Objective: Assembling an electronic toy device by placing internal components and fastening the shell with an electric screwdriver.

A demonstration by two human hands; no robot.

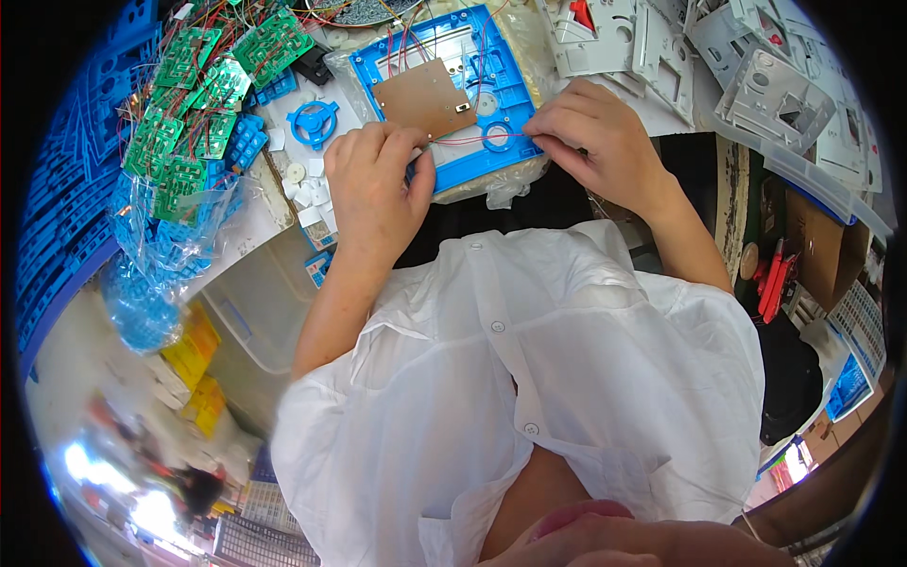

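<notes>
A blue plastic housing (453,175) lies open side up in front of me, with a brown circuit board (425,98) set inside it. Thin red wires (477,141) run stretched across its near part, between my two hands. My right hand (605,142) pinches their right end at the housing's right edge. At the lower left corner of the board, my left hand (376,180) has its fingers closed near the wires' other end. Those fingers hide what exactly they grip. More red wires cross the far part of the housing.
Green circuit boards (184,156) with wires are heaped at the left, beside a blue ring-shaped part (312,124) and small white pieces (307,194). Grey-white plastic panels (779,99) pile up at the right. Red-handled pliers (777,281) are lower right. Clear plastic wrap (510,189) lies under the housing.
</notes>
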